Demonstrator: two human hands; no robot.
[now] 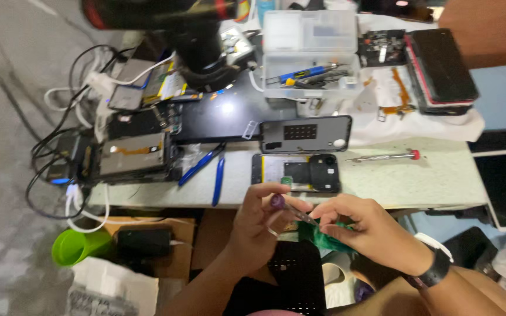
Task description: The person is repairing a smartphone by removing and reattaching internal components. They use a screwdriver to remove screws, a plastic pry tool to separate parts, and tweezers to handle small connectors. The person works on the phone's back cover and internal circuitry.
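**Hands at the Bench Edge: Tweezers and Green Part**

The person holds both hands together just below the front edge of the workbench (440,175). The left hand (262,219) is closed around a pair of metal tweezers (301,215), whose tips point toward the right hand. The right hand (370,228) pinches a small green part (314,234) between thumb and fingers; the part is too blurred to tell its kind. A dark wristband (434,270) sits on the right wrist.

Directly above the hands, an opened phone (297,172) lies flat on the bench, showing a yellow strip along one end. Just beyond it lies a separate dark back cover (306,134) with a grid of small dots. A red-capped screwdriver (385,156) rests to the right of both. Two blue pry tools (209,169) lie to the left.

Farther back stands a clear plastic parts box (311,52), lid raised, holding blue-handled tools. A stack of dark phones (443,67) sits on white cloth at the right. Below the bench at the left stands a green cup (77,246).
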